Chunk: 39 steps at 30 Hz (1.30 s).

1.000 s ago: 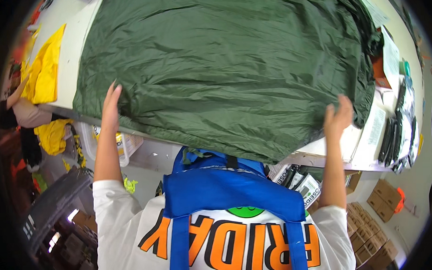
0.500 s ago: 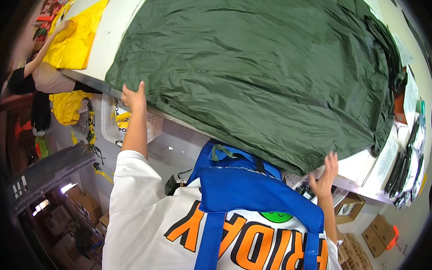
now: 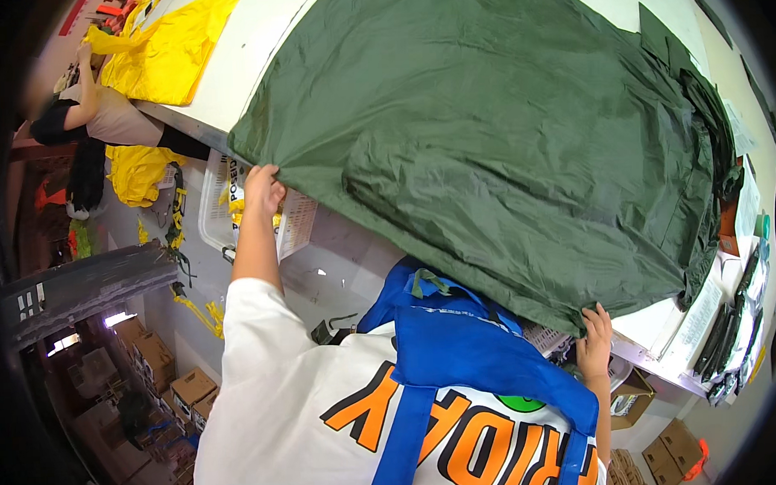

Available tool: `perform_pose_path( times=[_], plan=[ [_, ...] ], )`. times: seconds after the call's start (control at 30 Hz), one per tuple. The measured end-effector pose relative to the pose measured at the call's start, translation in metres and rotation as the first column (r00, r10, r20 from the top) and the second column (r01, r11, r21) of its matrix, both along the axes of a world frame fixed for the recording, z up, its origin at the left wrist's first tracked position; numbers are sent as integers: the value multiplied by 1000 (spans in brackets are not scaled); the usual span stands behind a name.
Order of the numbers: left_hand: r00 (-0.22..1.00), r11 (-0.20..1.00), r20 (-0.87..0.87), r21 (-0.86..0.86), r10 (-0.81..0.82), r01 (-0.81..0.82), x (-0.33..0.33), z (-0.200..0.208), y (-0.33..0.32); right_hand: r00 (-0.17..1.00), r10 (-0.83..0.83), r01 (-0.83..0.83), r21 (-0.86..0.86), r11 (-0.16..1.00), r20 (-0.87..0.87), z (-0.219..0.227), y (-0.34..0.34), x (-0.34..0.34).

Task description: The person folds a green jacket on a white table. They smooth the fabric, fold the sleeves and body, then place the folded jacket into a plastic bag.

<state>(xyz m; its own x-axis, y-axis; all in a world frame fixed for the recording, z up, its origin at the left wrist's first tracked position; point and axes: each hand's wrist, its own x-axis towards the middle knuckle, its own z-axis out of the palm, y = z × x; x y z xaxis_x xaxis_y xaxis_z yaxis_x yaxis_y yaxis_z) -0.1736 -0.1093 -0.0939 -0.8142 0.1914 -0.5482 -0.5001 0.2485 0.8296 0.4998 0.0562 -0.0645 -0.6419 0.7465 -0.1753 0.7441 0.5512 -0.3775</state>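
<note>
A large piece of dark green, thin, shiny fabric (image 3: pixel 486 111) lies spread and wrinkled over a white table (image 3: pixel 219 43), its near edge hanging slightly past the front. My left hand (image 3: pixel 265 189) is closed on that near edge toward the left corner, and creases fan out from its fingers. At the near right corner, my right hand (image 3: pixel 595 342) has its fingers curled over the fabric's edge; the thumb is mostly hidden. The fabric is bunched into thick folds along its right side.
A white basket (image 3: pixel 297 220) with yellow-printed packs sits below the table edge. Another person (image 3: pixel 114 115) handles yellow fabric (image 3: pixel 172 53) at far left. Papers and black packages (image 3: pixel 724 308) lie at right. Cardboard boxes (image 3: pixel 673 451) stand on the floor.
Both hands have gone from open beside the fabric to closed on its near edge. The near edge is pulled straighter, with new creases by my left hand. The other person's arm has lifted yellow fabric.
</note>
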Motion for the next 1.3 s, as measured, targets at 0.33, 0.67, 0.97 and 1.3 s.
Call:
perform_pose_path(
  times=[0.33, 0.67, 0.97, 1.3],
  plan=[
    [831, 954, -470, -98, -297, 284, -9, 133, 118, 844, -530, 532, -7, 847, -82, 94, 130, 36],
    [-376, 345, -550, -802, -746, 488, 133, 50, 269, 825, -559, 508, 319, 800, 88, -26, 281, -51],
    [-352, 103, -186, -965, -917, 243, 177, -12, 256, 647, -619, 761, 333, 557, -445, -6, 205, 82],
    [-398, 54, -146, -971, -906, 234, 176, -8, 252, 696, -676, 718, 235, 655, -242, 7, 194, 146]
  ],
)
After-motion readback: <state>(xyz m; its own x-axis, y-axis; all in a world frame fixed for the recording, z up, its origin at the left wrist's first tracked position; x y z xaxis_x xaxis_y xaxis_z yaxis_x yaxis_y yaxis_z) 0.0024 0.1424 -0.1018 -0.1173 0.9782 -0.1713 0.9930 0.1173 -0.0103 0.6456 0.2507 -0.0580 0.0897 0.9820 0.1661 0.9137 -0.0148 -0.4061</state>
